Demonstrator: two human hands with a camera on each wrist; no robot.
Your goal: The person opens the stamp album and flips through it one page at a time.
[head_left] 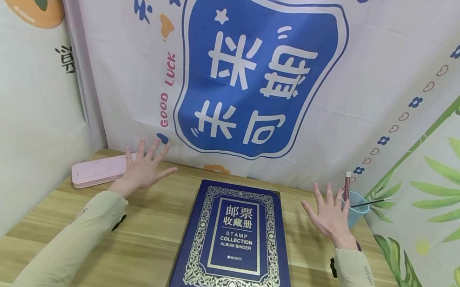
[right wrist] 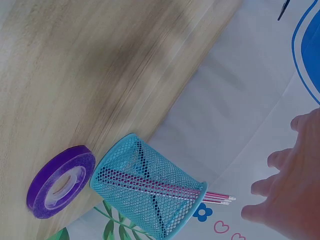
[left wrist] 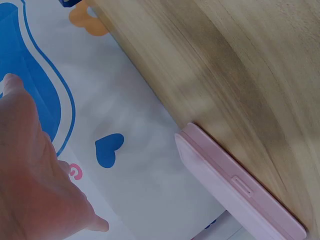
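Observation:
A dark blue stamp album (head_left: 237,238) with silver ornament lies closed on the wooden table, between the two hands. To its left, my left hand (head_left: 143,169) is raised with fingers spread, holding nothing; in the head view it overlaps the end of a pink pencil case (head_left: 98,170). On the other side my right hand (head_left: 329,215) is held up too, fingers apart and nothing in them. It is nearest a light blue mesh pen cup (right wrist: 150,185) with several pencils (right wrist: 217,198) in it. Neither hand touches the album.
A purple roll of tape (right wrist: 61,181) lies beside the pen cup in the right wrist view. A printed white cloth (head_left: 135,82) hangs behind the table's back edge, and a leaf-patterned cloth (head_left: 453,185) hangs on the right. The wooden tabletop (head_left: 143,246) runs under everything.

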